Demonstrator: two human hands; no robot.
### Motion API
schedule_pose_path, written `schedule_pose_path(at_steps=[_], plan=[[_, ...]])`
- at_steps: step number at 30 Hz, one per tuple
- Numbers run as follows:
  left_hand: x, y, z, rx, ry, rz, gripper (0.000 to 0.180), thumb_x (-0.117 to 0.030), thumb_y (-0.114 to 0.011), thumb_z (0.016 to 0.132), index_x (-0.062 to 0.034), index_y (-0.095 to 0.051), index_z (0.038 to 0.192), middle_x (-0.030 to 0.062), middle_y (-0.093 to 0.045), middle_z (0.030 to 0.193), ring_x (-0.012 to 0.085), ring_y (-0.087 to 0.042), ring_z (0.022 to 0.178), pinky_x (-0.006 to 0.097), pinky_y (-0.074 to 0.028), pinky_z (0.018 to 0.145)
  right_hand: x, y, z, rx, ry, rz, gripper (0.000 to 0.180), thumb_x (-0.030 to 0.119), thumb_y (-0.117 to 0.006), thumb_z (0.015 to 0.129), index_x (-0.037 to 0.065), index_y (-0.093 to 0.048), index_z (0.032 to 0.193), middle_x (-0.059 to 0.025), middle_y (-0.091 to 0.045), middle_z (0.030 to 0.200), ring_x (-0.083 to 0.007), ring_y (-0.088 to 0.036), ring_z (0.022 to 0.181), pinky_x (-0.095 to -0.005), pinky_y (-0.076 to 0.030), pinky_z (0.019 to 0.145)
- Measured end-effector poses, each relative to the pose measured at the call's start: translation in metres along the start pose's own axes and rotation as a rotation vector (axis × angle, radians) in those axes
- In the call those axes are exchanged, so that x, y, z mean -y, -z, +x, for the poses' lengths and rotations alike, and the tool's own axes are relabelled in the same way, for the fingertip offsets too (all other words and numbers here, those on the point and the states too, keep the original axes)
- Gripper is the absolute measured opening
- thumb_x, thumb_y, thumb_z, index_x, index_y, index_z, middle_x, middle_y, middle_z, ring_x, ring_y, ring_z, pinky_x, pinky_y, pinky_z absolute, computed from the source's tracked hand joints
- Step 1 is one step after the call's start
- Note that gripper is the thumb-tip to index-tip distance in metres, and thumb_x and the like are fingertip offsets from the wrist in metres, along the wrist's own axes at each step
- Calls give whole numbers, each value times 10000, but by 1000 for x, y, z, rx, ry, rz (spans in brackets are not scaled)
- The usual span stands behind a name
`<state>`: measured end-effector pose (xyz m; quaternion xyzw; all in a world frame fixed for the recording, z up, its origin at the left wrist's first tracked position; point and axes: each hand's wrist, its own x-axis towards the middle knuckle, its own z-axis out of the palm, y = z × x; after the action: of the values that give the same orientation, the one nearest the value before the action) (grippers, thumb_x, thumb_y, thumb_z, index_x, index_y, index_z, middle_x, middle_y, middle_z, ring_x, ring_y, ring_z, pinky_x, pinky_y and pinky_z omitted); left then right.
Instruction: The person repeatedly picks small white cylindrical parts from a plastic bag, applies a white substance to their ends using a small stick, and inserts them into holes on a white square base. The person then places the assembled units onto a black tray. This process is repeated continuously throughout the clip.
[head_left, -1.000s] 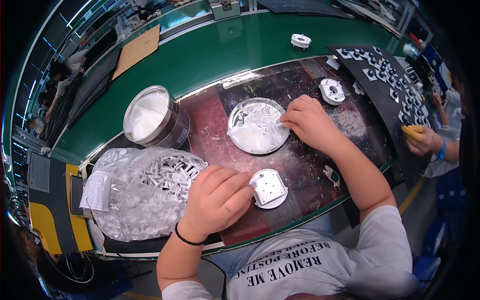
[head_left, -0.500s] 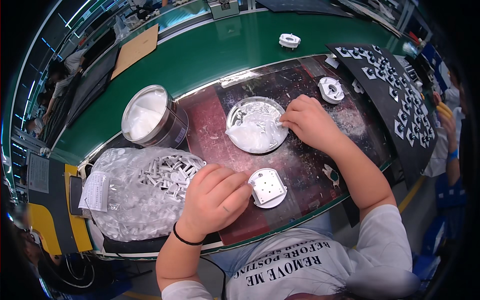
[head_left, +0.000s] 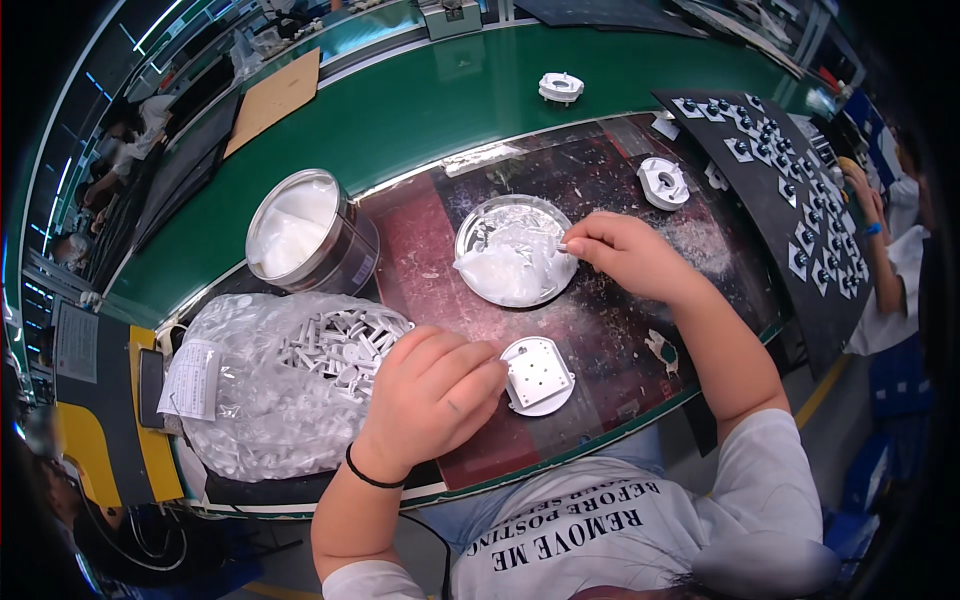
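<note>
Left hand: left hand (head_left: 430,395) lies knuckles up on the dark mat (head_left: 620,340), fingers curled, fingertips pressing the edge of a round white plastic part (head_left: 537,375)
Right hand: right hand (head_left: 630,255) reaches forward, thumb and forefinger pinching a small thin stick whose tip sits in white paste
Dish: shallow round dish (head_left: 515,250) of paste, mid-mat
Bag: clear bag of small white pieces (head_left: 290,380), just left of the left hand
Tin: open tin of paste (head_left: 305,235), behind the bag

A clear plastic bag (head_left: 290,385) of small white parts is seen lying at the left on the table. A white rectangular label (head_left: 190,380) is stuck on its left side.
</note>
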<state>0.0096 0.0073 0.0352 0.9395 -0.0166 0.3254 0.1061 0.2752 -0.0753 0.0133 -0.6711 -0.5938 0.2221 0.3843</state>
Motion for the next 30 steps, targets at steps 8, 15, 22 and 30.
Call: schedule_pose_path(at_steps=[8, 15, 22, 30], plan=[[0, 1, 1, 55, 77, -95, 317, -136, -737, 679, -61, -607, 959, 61, -636, 920, 239, -588, 776, 345, -460, 680, 35, -3, -11, 218, -410, 700, 255, 186, -605, 900, -18, -603, 1053, -5, -582, 795, -43, -467, 544, -190, -364, 496], [-5, -2, -4, 157, 374, -242, 783, -363, -850, 549, -24, -518, 1171, 120, -590, 1092, 322, -552, 972, 417, -415, 859, 40, -18, -17, 331, -377, 644, 230, 118, -656, 849, -12, -621, 1036, -14, -621, 800, -39, -501, 563, -196, -392, 502], [-6, -20, -13, 169, 362, -269, 1039, -383, -855, 539, -1, -333, 1352, 122, -575, 1113, 313, -535, 1025, 417, -384, 895, 40, -34, -23, 378, -183, 508, 225, 85, -657, 831, 0, -655, 1039, -35, -682, 886, -54, -601, 780, -220, -489, 694], [-4, -27, -15, 174, 329, -264, 1110, -334, -848, 564, -5, -219, 1418, 106, -588, 1089, 314, -537, 993, 427, -374, 886, 39, -30, -21, 421, -117, 332, 200, 123, -680, 812, 37, -681, 993, -26, -682, 822, -51, -588, 732, -234, -477, 661]])
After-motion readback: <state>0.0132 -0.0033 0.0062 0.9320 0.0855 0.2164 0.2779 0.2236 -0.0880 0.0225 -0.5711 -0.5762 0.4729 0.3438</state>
